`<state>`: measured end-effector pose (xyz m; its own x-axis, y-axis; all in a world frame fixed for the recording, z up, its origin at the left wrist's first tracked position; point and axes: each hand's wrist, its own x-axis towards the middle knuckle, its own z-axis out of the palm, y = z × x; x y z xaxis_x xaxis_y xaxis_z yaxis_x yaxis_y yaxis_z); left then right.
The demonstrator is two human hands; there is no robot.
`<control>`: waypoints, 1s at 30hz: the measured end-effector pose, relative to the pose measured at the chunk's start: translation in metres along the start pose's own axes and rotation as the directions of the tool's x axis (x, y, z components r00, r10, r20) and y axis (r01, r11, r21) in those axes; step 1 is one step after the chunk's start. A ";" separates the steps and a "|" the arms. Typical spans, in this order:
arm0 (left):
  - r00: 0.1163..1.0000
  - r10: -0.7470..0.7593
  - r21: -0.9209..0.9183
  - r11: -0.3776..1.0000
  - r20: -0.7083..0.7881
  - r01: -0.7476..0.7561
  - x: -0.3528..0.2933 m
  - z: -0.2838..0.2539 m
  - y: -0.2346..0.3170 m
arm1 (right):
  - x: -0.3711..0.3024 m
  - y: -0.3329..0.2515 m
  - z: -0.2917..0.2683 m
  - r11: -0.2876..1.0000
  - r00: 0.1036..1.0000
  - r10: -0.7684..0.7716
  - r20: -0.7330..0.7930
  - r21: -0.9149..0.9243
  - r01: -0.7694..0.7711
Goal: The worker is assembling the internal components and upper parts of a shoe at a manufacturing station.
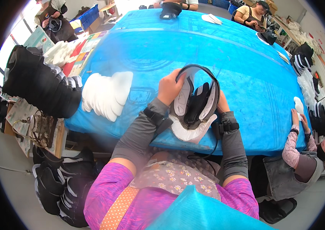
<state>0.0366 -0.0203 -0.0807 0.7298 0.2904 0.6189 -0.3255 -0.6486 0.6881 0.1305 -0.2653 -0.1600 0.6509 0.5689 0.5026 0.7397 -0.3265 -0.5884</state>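
Above the near edge of the blue-covered table, a black shoe upper (182, 107) is held up, its opening facing me. Pale grey lining pieces show inside it, and a whitish gathered edge hangs at its near end. My left hand (169, 87) is closed on the upper's left rim, thumb toward the opening. On the other side my right hand (223, 103) grips the right wall; its fingers are mostly hidden behind the upper. To the left of my left hand lies a fanned stack of white insole-shaped pieces (107, 94).
A long row of black shoe uppers (41, 84) stands at the table's left edge, with more piled below (64, 188). The blue table cover (247, 84) stretches far ahead. At the right, a co-worker's hands (299, 119) touch white pieces; other people sit across the table.
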 end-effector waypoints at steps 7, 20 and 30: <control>0.999 -0.023 0.038 0.999 0.042 0.022 0.002 -0.004 -0.001 | 0.000 -0.001 0.002 1.000 1.000 -0.026 -0.017 -0.010 0.026; 0.996 -0.060 -0.035 0.997 0.068 0.063 -0.002 0.001 -0.001 | 0.000 -0.010 -0.001 0.995 0.994 -0.017 -0.104 0.098 0.027; 0.995 -0.066 0.011 0.998 0.072 0.065 -0.002 0.003 -0.006 | 0.001 -0.020 -0.003 0.998 0.993 -0.047 -0.107 0.026 0.050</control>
<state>0.0383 -0.0190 -0.0872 0.7913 0.2807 0.5432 -0.2706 -0.6358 0.7228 0.1172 -0.2603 -0.1460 0.6298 0.4999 0.5945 0.7667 -0.2778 -0.5787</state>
